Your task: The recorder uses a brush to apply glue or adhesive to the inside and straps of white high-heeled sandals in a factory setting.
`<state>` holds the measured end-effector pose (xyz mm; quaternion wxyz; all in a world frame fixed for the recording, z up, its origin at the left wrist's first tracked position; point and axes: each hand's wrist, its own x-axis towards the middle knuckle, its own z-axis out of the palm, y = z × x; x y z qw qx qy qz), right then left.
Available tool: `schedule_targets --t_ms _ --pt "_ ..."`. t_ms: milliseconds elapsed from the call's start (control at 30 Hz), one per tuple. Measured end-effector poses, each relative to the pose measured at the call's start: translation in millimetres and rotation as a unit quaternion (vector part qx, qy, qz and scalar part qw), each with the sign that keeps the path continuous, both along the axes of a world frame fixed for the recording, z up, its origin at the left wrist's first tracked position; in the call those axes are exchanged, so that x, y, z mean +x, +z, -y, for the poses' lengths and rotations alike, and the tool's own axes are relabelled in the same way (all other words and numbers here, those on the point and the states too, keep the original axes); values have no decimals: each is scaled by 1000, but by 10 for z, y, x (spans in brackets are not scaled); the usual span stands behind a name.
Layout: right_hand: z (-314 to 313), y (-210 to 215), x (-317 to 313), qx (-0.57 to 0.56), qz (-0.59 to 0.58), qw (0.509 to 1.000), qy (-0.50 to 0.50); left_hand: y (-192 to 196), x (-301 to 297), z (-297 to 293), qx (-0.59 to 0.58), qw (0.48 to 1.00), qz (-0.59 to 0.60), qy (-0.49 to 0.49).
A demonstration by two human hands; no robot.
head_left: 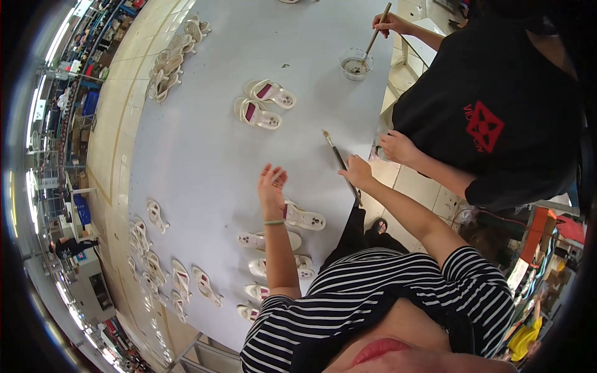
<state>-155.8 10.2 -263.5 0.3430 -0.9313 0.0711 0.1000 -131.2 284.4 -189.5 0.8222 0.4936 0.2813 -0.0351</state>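
Note:
My right hand (359, 173) grips the dark handle of a paintbrush (336, 152) at the table's right side; its bristles point away from me. My left hand (272, 186) is raised over the middle of the table with fingers parted, and I see nothing in it. Beneath and beside my left forearm lie several white sandals, among them a sandal (305, 217) with a purple patch. Farther off rests a pair of white sandals (264, 115) with purple patches on their inner soles.
Across the corner a co-worker in a black shirt (479, 118) holds a brush (376, 37) in a clear bowl (356, 64) of liquid. More sandals line the left edge of the grey table (199, 161), in a far cluster (171, 65) and a near cluster (149, 261).

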Motion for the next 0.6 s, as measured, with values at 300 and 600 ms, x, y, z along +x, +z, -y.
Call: schedule_targets --t_ms 300,600 --pt "576 296 -831 340 -140 930 18 10 -987 306 295 947 116 50" --pt "2006 806 -3101 266 -142 953 11 -575 -490 1193 600 685 162 -380"
